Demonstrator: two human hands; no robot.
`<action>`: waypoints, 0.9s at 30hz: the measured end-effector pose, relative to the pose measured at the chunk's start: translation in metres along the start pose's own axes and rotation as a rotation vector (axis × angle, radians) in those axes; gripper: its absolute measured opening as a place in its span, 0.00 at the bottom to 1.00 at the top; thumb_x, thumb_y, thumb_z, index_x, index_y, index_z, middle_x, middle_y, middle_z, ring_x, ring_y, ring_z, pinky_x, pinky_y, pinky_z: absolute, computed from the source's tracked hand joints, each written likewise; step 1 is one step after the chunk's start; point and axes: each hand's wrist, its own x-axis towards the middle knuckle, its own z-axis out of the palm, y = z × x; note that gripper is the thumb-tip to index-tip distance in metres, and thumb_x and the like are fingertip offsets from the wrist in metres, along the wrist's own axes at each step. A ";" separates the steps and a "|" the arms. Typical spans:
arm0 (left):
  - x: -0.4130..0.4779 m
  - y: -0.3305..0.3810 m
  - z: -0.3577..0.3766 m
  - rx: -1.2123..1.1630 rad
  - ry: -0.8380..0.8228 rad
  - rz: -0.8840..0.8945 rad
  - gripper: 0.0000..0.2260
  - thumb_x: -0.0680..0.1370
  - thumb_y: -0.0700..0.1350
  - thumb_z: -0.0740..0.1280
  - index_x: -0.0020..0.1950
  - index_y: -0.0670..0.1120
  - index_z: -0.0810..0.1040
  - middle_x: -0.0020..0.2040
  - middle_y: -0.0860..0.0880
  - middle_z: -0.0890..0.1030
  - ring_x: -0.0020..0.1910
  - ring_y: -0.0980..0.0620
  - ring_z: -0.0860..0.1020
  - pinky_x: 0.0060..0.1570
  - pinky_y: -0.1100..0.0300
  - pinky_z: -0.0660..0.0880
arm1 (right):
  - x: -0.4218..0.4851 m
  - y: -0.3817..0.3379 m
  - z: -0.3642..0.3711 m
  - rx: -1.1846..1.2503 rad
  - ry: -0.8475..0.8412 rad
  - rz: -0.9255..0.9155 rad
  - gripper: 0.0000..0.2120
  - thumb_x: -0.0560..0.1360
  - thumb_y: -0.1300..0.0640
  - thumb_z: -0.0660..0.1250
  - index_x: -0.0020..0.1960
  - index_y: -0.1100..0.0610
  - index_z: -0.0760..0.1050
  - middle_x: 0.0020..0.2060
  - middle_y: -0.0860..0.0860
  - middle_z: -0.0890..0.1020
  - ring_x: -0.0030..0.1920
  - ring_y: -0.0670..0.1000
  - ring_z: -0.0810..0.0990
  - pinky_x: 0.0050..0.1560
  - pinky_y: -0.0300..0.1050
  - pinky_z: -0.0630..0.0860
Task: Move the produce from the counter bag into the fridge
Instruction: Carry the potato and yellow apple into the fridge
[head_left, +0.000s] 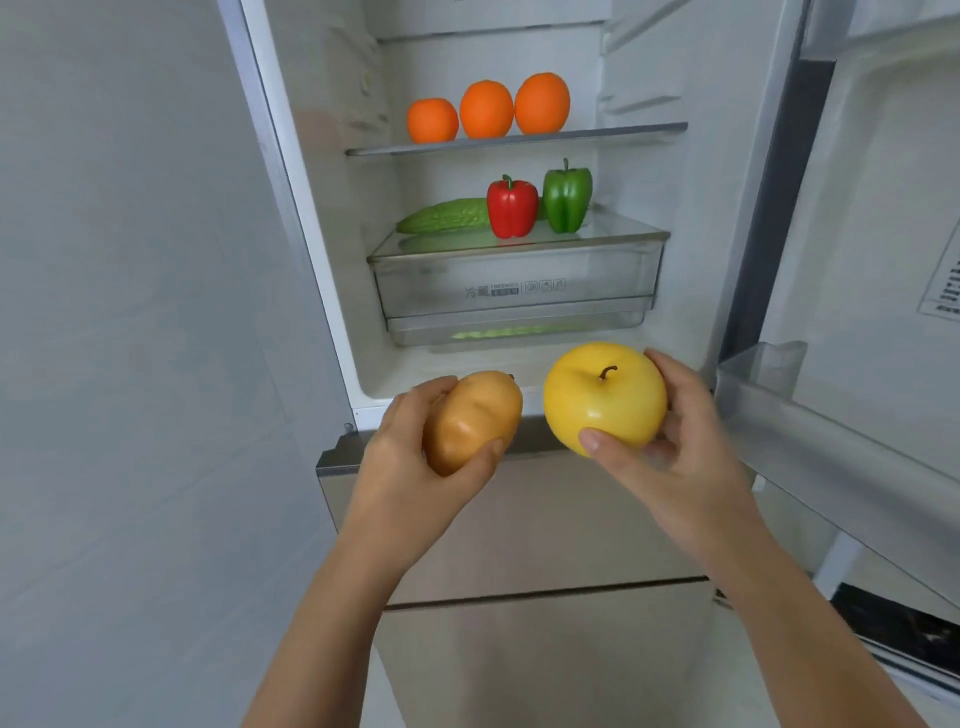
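- I see the fridge (332, 260) with its upper compartment open. Its door (857, 260) is swung out to the right, with a clear door bin (779, 384) on the inner side.
- My left hand (410, 457) holds a brown potato (472, 421). The fingers curl over its far left side and the thumb presses the near end.
- My right hand (680, 447) holds a yellow apple (605, 397) with the stem facing up toward me. The thumb lies flat on the near face and the fingers wrap round the right side. I cannot tell how the hidden fingertips sit.
- The potato and apple are side by side and apart, neither touching the other. Both are held in the air just in front of the compartment's near lip, not yet inside.
- On the far shelf (623, 132) three oranges stand in a row: left (432, 120), middle (487, 109) and right (542, 103), close together.
- Below that, a red pepper (512, 208) and a green pepper (567, 200) stand upright on the glass cover, just beside each other.
- A bumpy green gourd (444, 215) lies on its side to the left of the red pepper, its right end hidden behind it.
- A clear crisper drawer (519, 286) sits under the cover, closed. Its printed label is too small for me to read.
- Beige lower drawer fronts (545, 519) are shut beneath my hands.
- A plain grey wall (130, 312) fills the left side.
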 end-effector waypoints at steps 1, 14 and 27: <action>0.014 -0.003 0.002 -0.004 -0.007 0.016 0.23 0.68 0.48 0.73 0.61 0.55 0.71 0.53 0.61 0.73 0.51 0.68 0.71 0.43 0.79 0.67 | 0.011 0.002 0.003 -0.005 0.004 0.002 0.35 0.57 0.37 0.74 0.59 0.33 0.61 0.59 0.35 0.69 0.55 0.39 0.74 0.52 0.37 0.73; 0.191 -0.047 0.011 -0.090 0.019 0.173 0.23 0.65 0.53 0.71 0.58 0.58 0.71 0.54 0.57 0.76 0.52 0.59 0.75 0.52 0.61 0.73 | 0.175 0.026 0.053 -0.073 0.206 -0.080 0.31 0.64 0.49 0.73 0.63 0.43 0.64 0.53 0.37 0.72 0.52 0.40 0.74 0.40 0.30 0.73; 0.289 -0.048 0.033 -0.025 0.091 0.242 0.24 0.67 0.48 0.73 0.62 0.53 0.71 0.56 0.55 0.74 0.53 0.57 0.72 0.46 0.70 0.67 | 0.294 0.018 0.029 -0.003 0.373 -0.229 0.32 0.64 0.44 0.74 0.63 0.46 0.65 0.58 0.45 0.72 0.54 0.46 0.76 0.44 0.36 0.73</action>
